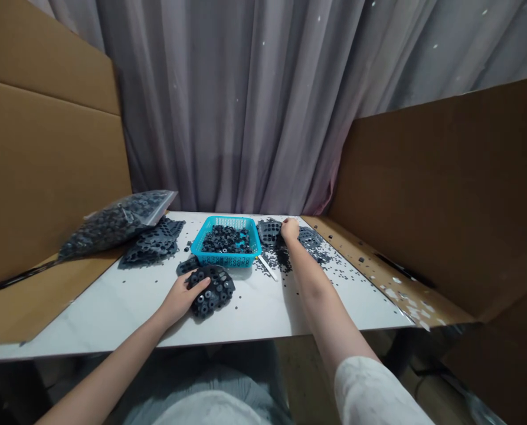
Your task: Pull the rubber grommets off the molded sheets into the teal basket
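My left hand (187,298) is closed on the near-left edge of a black rubber sheet (214,290) studded with round, ring-like parts, its thumb on top. Behind that sheet, part of another black piece (186,266) shows. My right hand (290,229) reaches to the back right, its fingers closed at the edge of a dark sheet with rows of holes (269,232). Between the hands stands a turquoise plastic basket (228,258) holding many loose black ring-shaped parts (225,238).
A zip bag of black parts (117,221) lies on stacked black sheets (152,243) at left. Small black scraps (285,260) and a white-handled tool (267,268) lie right of the basket. Cardboard walls (444,195) flank the white table (263,313); a grey curtain (228,106) hangs behind.
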The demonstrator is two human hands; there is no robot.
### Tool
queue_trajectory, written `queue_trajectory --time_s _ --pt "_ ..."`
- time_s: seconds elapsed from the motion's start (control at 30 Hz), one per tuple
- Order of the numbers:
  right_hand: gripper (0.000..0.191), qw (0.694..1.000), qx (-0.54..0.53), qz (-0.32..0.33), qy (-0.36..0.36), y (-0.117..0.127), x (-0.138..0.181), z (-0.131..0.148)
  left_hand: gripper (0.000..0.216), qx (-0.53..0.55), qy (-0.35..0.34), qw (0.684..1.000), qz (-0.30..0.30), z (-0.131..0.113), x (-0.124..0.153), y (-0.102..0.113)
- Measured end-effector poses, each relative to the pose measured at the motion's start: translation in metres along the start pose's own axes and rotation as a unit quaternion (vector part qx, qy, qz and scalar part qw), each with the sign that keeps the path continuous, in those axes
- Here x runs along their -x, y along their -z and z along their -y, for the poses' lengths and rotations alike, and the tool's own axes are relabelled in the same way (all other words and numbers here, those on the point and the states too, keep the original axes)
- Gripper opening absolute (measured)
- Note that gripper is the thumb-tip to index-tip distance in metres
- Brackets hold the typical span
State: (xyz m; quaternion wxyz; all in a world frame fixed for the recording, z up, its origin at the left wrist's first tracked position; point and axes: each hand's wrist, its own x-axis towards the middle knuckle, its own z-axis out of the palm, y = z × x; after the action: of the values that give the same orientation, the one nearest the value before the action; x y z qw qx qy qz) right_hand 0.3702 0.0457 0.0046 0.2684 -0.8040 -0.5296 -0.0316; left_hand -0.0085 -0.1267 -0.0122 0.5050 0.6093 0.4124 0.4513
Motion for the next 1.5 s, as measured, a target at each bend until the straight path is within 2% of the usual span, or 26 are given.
queue_trajectory --time_s 0.1,0.2,0.37,0.47,0.53,0.6,0.67,0.73,0.83,0.9,0.97,1.07,1.13,1.23,1.3,1.4,1.5 --pt "0.029 0.999 -0.048 -0.009 0.011 0.001 0.002 0.003 0.041 0.004 0.005 1.0 0.0 -0.003 0.002 -0.003" --pt "0.031 0.993 -0.105 -0.005 0.055 0.007 0.011 0.006 0.041 0.049 0.017 0.998 -0.028 -0.003 0.002 -0.004" --pt "0.031 0.968 -0.212 -0.031 0.131 0.041 0.043 0.013 0.043 0.108 0.035 0.992 -0.058 -0.007 -0.003 -0.002" --pt "0.033 0.937 -0.284 -0.027 0.2 0.069 0.082 0.031 0.043 0.125 0.043 0.991 -0.03 -0.018 -0.009 -0.001" --pt "0.034 0.909 -0.324 0.013 0.261 0.086 0.117 0.05 0.042 0.132 0.044 0.99 0.001 -0.027 -0.013 -0.001" --pt "0.031 0.878 -0.348 0.063 0.321 0.096 0.156 0.071 0.04 0.138 0.041 0.989 0.026 -0.035 -0.015 -0.001" --pt "0.029 0.849 -0.365 0.085 0.372 0.098 0.192 0.09 0.037 0.144 0.035 0.988 0.044 -0.039 -0.013 -0.003" --pt "0.027 0.818 -0.357 0.053 0.447 0.093 0.221 0.102 0.034 0.148 0.03 0.987 0.055 -0.04 -0.009 -0.004" --pt "0.022 0.815 -0.36 -0.036 0.453 0.081 0.247 0.107 0.032 0.156 0.03 0.985 0.061 -0.043 -0.002 -0.004" --pt "0.022 0.818 -0.365 -0.093 0.435 0.076 0.253 0.107 0.032 0.164 0.033 0.984 0.059 -0.049 0.0 -0.002" --pt "0.026 0.817 -0.342 -0.126 0.447 0.078 0.253 0.107 0.032 0.171 0.033 0.983 0.06 -0.059 0.0 0.002" --pt "0.023 0.813 -0.278 -0.126 0.496 0.086 0.249 0.11 0.032 0.178 0.033 0.98 0.077 -0.072 -0.001 0.008" --pt "0.018 0.814 -0.257 -0.109 0.51 0.09 0.247 0.113 0.041 0.186 0.037 0.978 0.092 -0.072 0.001 0.009" --pt "0.015 0.828 -0.249 -0.099 0.493 0.085 0.249 0.114 0.066 0.196 0.032 0.973 0.115 -0.055 0.011 0.005" --pt "0.013 0.836 -0.235 -0.089 0.488 0.077 0.251 0.114 0.072 0.148 0.023 0.982 0.112 -0.038 0.019 0.0" --pt "0.012 0.84 -0.184 -0.049 0.508 0.068 0.25 0.111 0.052 0.095 0.023 0.993 0.068 -0.018 0.028 -0.007" --pt "0.015 0.837 -0.104 0.003 0.537 0.069 0.247 0.108 0.037 0.063 0.01 0.997 0.037 -0.01 0.029 -0.01"
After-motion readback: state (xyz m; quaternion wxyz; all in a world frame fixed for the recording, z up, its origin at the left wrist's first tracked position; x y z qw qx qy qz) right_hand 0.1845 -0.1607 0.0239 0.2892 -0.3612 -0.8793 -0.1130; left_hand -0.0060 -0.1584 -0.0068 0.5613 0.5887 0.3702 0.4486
